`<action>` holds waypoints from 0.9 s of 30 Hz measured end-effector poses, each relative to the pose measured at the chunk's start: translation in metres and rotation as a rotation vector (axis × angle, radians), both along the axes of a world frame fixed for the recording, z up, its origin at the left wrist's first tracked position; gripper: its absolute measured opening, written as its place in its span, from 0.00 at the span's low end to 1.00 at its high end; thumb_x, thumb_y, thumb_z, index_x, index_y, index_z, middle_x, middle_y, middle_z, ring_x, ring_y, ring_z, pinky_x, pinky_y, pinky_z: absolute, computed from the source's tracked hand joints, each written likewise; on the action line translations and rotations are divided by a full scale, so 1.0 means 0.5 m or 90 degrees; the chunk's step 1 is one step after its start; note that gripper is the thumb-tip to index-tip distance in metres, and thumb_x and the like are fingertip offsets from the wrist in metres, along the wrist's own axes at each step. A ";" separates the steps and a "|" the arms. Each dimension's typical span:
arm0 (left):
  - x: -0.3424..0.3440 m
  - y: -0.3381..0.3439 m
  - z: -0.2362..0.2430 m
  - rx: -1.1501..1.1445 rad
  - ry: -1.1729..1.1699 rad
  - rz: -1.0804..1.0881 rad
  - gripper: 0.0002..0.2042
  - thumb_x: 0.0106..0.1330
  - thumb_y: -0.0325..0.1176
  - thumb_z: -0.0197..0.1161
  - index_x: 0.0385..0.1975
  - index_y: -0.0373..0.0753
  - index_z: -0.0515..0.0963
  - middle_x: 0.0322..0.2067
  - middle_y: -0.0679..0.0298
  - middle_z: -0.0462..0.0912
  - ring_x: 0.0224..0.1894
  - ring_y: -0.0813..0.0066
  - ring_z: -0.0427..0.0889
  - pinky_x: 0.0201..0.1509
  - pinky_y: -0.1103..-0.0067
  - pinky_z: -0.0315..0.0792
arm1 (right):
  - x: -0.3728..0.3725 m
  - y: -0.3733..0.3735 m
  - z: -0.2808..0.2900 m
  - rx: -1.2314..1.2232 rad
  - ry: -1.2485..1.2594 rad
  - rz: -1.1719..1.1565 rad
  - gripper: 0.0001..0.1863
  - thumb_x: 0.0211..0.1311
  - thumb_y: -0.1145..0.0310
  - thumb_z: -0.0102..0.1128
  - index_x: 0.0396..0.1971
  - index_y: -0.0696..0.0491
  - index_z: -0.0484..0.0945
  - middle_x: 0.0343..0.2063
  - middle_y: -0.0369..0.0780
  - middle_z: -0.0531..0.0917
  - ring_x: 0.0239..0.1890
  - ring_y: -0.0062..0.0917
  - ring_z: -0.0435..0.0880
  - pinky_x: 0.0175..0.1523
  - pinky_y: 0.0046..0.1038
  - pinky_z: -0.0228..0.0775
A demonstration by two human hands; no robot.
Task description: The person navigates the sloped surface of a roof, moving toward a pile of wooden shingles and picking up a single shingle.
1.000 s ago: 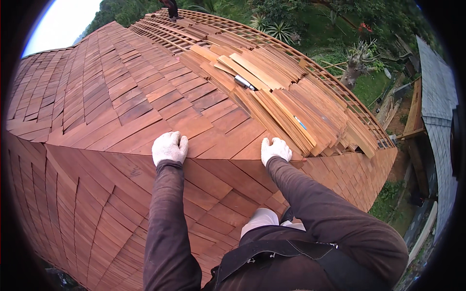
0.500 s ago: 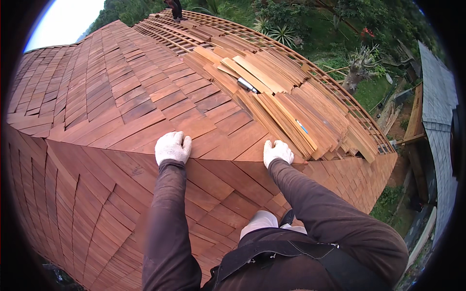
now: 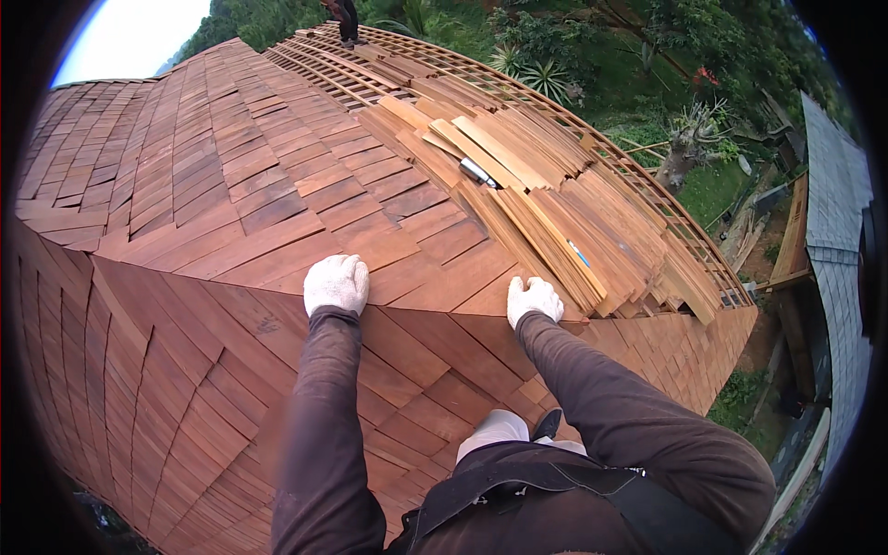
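Both my hands wear white knitted gloves and rest along the roof ridge (image 3: 430, 308), where two slopes of reddish-brown wooden shingles meet. My left hand (image 3: 337, 283) lies on the edge with its fingers curled over the far side. To the right, my right hand (image 3: 536, 301) grips the same edge, fingers bent, close to the stacked wooden shingles (image 3: 592, 231). The fingertips of both hands are partly hidden. No tool shows in either hand. Below, my shoe (image 3: 548, 425) stands on the near shingled slope (image 3: 407, 388).
A silver-and-black cylindrical object (image 3: 477, 172) and a blue-and-white slim item (image 3: 579, 253) lie on the stacks. Bare battens (image 3: 407, 39) run along the far slope, where another person (image 3: 347, 23) stands. A grey roof (image 3: 832, 203) and lower ground lie beyond the right edge.
The view has shifted slightly, so roof and hands sit a little lower and to the right. My left thumb shows less clearly; both hands stay on the ridge.
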State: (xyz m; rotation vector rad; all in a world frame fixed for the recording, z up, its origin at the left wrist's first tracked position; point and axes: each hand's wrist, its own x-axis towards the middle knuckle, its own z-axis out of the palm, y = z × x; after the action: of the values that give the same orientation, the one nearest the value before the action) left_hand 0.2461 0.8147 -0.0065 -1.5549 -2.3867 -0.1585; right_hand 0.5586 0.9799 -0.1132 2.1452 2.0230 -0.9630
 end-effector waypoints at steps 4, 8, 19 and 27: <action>-0.004 -0.008 -0.005 -0.008 0.013 0.006 0.12 0.72 0.42 0.62 0.42 0.44 0.89 0.42 0.60 0.92 0.49 0.55 0.90 0.58 0.59 0.81 | -0.002 -0.008 0.023 -0.005 0.018 -0.002 0.32 0.78 0.38 0.55 0.63 0.50 0.86 0.63 0.49 0.86 0.69 0.45 0.83 0.75 0.45 0.68; 0.013 0.002 0.010 0.033 -0.002 0.002 0.11 0.70 0.43 0.64 0.36 0.43 0.88 0.37 0.58 0.91 0.44 0.53 0.89 0.53 0.58 0.81 | 0.001 -0.004 0.006 -0.002 0.010 -0.008 0.33 0.78 0.38 0.55 0.63 0.50 0.86 0.64 0.48 0.85 0.69 0.44 0.82 0.76 0.45 0.67; 0.016 0.002 0.022 0.016 -0.023 0.009 0.14 0.71 0.47 0.65 0.30 0.44 0.84 0.32 0.57 0.87 0.40 0.52 0.88 0.49 0.57 0.80 | -0.002 -0.006 -0.003 0.021 0.010 -0.010 0.32 0.76 0.38 0.54 0.58 0.50 0.89 0.60 0.48 0.88 0.67 0.43 0.84 0.75 0.47 0.68; 0.015 -0.002 0.020 0.023 -0.033 0.009 0.15 0.71 0.47 0.65 0.30 0.43 0.85 0.32 0.57 0.87 0.40 0.52 0.88 0.49 0.57 0.80 | -0.001 -0.007 -0.012 0.014 0.019 -0.003 0.32 0.77 0.37 0.55 0.60 0.50 0.88 0.62 0.48 0.87 0.68 0.43 0.83 0.75 0.47 0.67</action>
State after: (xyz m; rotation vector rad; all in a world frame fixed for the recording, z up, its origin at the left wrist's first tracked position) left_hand 0.2538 0.8137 0.0033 -1.5361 -2.4193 -0.2392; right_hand 0.5579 0.9765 -0.1193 2.1597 2.0517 -0.9837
